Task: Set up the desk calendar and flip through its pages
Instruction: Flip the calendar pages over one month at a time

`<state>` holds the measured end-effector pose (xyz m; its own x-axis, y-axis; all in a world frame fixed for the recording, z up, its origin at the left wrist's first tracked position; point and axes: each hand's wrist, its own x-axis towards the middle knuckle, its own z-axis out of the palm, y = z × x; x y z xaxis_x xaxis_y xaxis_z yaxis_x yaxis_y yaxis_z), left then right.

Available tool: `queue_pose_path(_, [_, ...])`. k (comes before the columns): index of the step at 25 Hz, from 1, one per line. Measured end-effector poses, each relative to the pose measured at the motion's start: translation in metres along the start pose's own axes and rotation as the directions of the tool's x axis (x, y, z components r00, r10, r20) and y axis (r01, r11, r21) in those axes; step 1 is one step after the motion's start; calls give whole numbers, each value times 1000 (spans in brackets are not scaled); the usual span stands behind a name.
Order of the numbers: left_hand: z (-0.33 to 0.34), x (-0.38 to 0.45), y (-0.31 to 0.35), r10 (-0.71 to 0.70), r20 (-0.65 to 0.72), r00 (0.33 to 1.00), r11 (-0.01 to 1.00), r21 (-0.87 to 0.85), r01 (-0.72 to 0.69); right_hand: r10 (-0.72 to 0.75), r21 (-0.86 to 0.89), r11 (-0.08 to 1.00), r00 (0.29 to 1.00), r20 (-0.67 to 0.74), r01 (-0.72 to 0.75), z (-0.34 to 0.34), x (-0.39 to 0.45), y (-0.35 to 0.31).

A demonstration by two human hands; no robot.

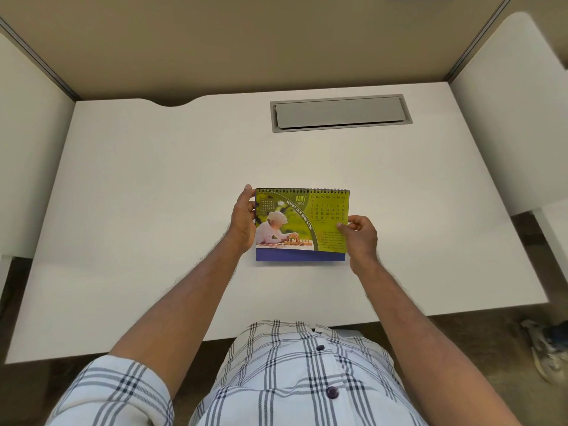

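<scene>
A spiral-bound desk calendar (pixel 299 224) stands on the white desk (pixel 153 195) near its middle, with its blue base toward me. The page facing me is green, reads MAY 2026 and carries a photo of a child at a chessboard. My left hand (pixel 244 221) grips the calendar's left edge, fingers curled behind it near the top corner. My right hand (pixel 359 238) pinches the right edge of the green page between thumb and fingers.
A grey cable-port lid (pixel 339 112) is set into the desk at the back right. Beige partition walls (pixel 246 41) close off the back, and white side panels stand left and right. A shoe (pixel 547 348) lies on the floor at right.
</scene>
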<state>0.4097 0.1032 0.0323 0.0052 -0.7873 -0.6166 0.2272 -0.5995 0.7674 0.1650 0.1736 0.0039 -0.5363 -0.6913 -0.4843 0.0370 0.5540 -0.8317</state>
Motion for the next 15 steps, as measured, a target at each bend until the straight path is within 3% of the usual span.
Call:
queue_pose_path(5, [0, 1, 0, 0, 6, 1000, 1000, 6, 0, -17, 20, 1000, 999, -33, 18, -4, -2, 1])
queue_pose_path(15, [-2, 5, -2, -3, 8, 1000, 1000, 15, 3, -157, -107, 983, 984, -79, 148, -11, -8, -7])
